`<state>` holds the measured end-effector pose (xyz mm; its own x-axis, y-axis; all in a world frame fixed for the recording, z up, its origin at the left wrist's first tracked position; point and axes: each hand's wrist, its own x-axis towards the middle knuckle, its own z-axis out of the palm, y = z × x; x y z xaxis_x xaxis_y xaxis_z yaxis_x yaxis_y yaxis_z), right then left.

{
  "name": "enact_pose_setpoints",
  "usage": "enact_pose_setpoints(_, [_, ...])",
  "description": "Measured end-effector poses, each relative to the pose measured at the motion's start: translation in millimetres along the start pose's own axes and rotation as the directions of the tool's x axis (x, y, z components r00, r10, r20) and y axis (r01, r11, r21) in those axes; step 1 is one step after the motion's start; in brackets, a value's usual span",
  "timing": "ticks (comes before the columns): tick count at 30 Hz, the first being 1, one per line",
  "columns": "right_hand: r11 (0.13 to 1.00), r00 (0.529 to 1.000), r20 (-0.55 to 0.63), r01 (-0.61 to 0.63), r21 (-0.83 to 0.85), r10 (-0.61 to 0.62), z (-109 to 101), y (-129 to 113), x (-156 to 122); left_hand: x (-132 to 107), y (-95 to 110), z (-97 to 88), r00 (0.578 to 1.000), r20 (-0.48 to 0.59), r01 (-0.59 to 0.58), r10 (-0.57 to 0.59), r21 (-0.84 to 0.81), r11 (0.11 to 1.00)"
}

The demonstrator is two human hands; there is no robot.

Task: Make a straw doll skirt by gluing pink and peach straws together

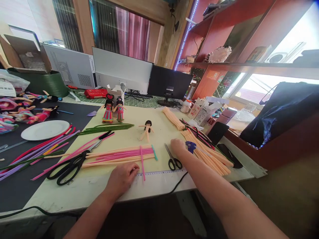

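Note:
My left hand point(122, 178) rests near the table's front edge with its fingers curled together, and nothing shows in them. Just beyond it lies a row of peach and pink pipe cleaners point(119, 154). A single pink pipe cleaner point(142, 162) crosses the row, and a teal piece point(154, 152) lies at its right end. My right hand point(177, 147) is closed on the table between small scissors point(172, 159) and a blue glue gun point(191, 146); its fingertips are hidden. A small black-haired pipe-cleaner doll point(147, 130) lies farther back.
Large black-handled scissors point(72, 166) lie at the left, near a white plate point(45, 130). Two dressed dolls point(108, 109) stand at the back. Peach pipe-cleaner bundles point(209, 154) lie at the right. A ruler point(159, 172) runs along the front, beside a black cable point(178, 184).

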<state>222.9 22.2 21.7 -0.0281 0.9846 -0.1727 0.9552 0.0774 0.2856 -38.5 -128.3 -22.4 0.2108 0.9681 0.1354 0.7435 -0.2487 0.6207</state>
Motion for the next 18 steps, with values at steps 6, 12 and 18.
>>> enact_pose_setpoints(6, [1.000,1.000,-0.014,0.019,0.005,-0.019,-5.7,-5.7,-12.7,-1.3,0.8,-2.4,1.000,-0.020,-0.014,0.014,0.008,1.000])
enact_pose_setpoints(12, [0.994,0.987,-0.150,0.077,0.079,-0.065,7.8,3.2,-91.8,-1.8,-1.8,-2.1,1.000,-0.023,-0.021,0.021,-0.006,1.000])
enact_pose_setpoints(18, [0.948,0.968,-0.150,-0.153,0.279,0.200,79.1,124.1,-197.7,-3.6,-3.2,-3.3,1.000,-0.017,-0.024,0.024,-0.014,1.000])
